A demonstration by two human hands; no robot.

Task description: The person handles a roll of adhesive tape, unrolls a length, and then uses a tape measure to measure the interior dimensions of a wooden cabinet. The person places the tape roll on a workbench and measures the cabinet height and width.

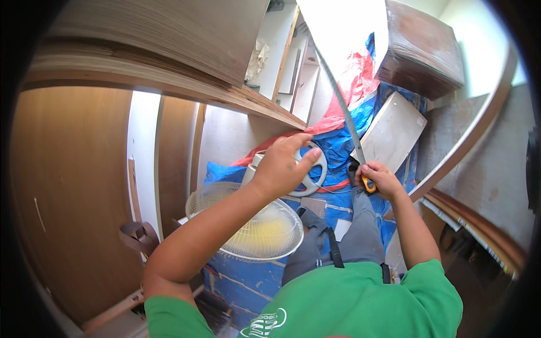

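Observation:
My right hand (378, 179) is closed round the orange grip of what looks like a handsaw (345, 107). Its long, narrow grey blade slants up and to the left, leaving the picture at the top edge. To the left of the blade, my left hand (284, 163) is raised with thumb and fingers apart, holding nothing. Beneath my left forearm lies a white fan (265, 234) with a wire cage and yellow blades. The fan's round pale base (321, 172) shows just beyond my left hand, which hides part of it.
Blue sheeting (242, 281) covers the floor, with red sheeting (344, 101) further off. A wooden cabinet (73, 163) stands at the left. A pale board (394, 127) and a wrapped brown box (422, 53) are ahead right. A curved panel edge (468, 143) rises near my right arm.

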